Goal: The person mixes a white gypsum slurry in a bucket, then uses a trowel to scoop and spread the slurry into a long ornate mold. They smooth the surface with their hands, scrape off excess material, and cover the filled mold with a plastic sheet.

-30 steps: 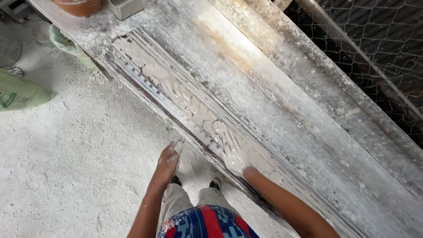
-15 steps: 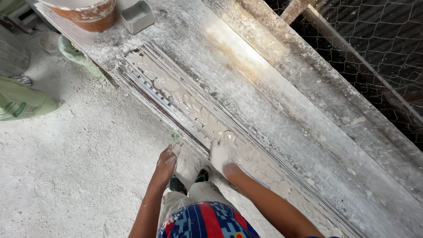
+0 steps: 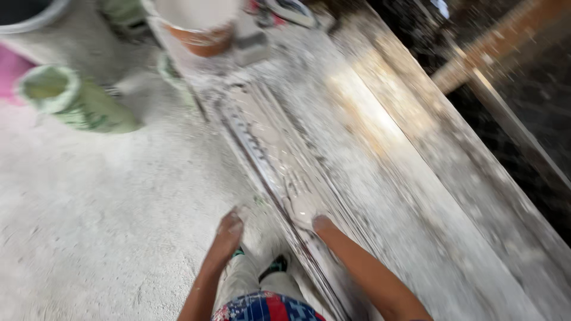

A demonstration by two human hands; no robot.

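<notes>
Head view, blurred. Green sack [image 3: 80,101] lies upper left on the dusty floor; orange-banded bucket [image 3: 199,27] at top centre on the bench. Right hand [image 3: 306,211], plaster-coated, presses flat and unclenched on the long plaster moulding [image 3: 267,148] at centre. Left hand [image 3: 229,229] hangs loose, holding nothing. Since half a second ago the view has tilted up, and the right hand has slid along the moulding

Dusty white floor [image 3: 101,196], long powder-caked workbench [image 3: 416,196] (glare on top), green sack [image 3: 77,101] lying nearby.
</notes>
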